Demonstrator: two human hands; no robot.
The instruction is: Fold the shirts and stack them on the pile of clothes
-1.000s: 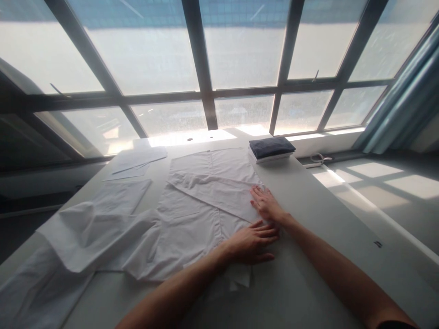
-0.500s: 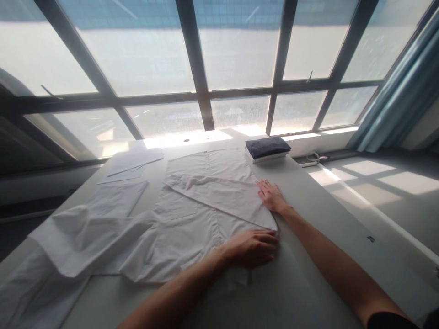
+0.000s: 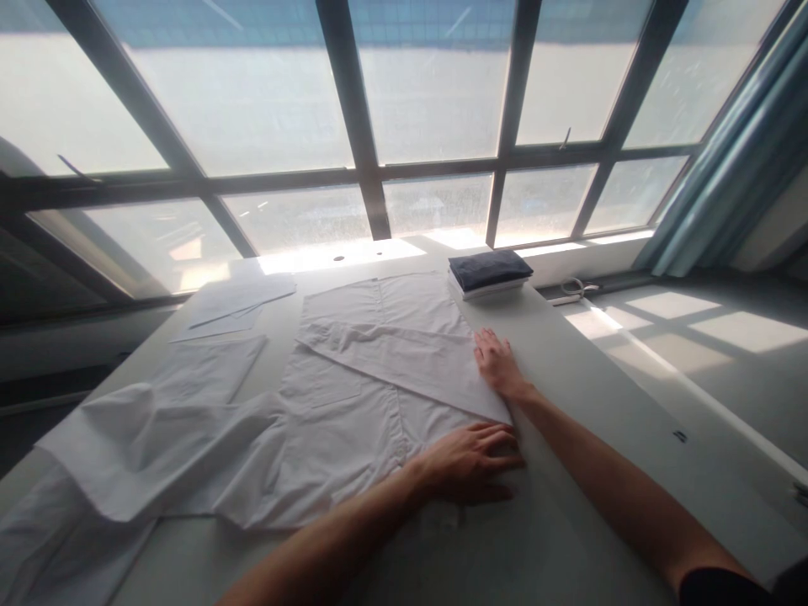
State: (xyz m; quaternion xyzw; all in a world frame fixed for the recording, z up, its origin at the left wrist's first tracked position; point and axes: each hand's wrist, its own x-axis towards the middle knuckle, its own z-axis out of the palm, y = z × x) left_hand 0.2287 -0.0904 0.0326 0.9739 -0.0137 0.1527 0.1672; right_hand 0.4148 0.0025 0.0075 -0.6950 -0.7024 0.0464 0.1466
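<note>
A white lab coat (image 3: 341, 438) lies spread on the table, with a front placket and a pocket showing. One sleeve (image 3: 404, 358) is folded across its body, and wrinkled fabric trails off to the left. My left hand (image 3: 476, 459) rests at the coat's near right corner, palm down with fingers spread. Farther up that same side, my right hand (image 3: 497, 362) lies flat against the coat's right edge, fingers stretched out. Neither hand grips the cloth.
A folded dark garment (image 3: 489, 271) tops a small white stack at the table's back. White sheets (image 3: 233, 307) lie at back left, beside more white cloth (image 3: 208, 366). Windows (image 3: 435, 101) rise behind the white table (image 3: 599, 438); a blue curtain (image 3: 725, 151) hangs at right.
My left hand has shifted slightly right and its fingers have spread more. My right hand stays at the coat's edge. The view has moved a little.
</note>
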